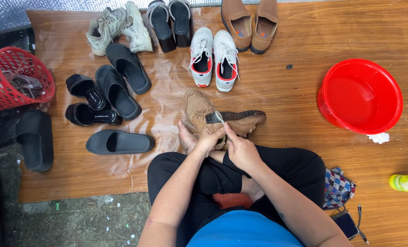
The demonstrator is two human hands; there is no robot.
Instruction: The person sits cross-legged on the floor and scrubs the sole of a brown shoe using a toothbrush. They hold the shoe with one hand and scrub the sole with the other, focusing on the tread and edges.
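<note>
I sit cross-legged on a wooden floor. My left hand (209,138) grips a tan shoe (247,121) lying on its side, sole toward me, at its heel end. My right hand (240,150) holds a small clear, shiny object (219,117) against the shoe's dark sole edge; I cannot tell what the object is. A second tan shoe (195,109) stands just behind it, next to my bare foot (185,137).
Several pairs line the floor: beige trainers (119,27), black wedges (169,23), white trainers (214,57), brown loafers (249,20), black slides (119,80). Red basin (360,96) right, red basket (16,77) left. A phone (345,224), patterned cloth (338,187) and yellow bottle (406,183) are at lower right.
</note>
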